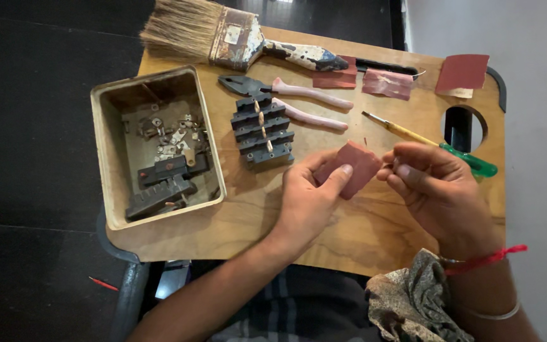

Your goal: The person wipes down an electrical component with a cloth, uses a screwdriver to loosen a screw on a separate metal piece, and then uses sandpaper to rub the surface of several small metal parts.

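My left hand (308, 196) holds a folded piece of reddish-brown sandpaper (351, 166) between thumb and fingers, over a wooden board (248, 221). Close beside it on the right, my right hand (435, 187) has its fingertips pinched together at the sandpaper's edge, apparently on something very small that I cannot make out. A black terminal block with brass strips (262, 130) lies just left of my left hand.
An open beige box (102, 158) with metal and black parts sits at the left. A wide paintbrush (223, 35), pink-handled pliers (299, 98), a green-handled screwdriver (432, 142), more sandpaper pieces (462, 71) and a round hole (463, 130) lie on the board. A patterned cloth (409, 297) rests on my lap.
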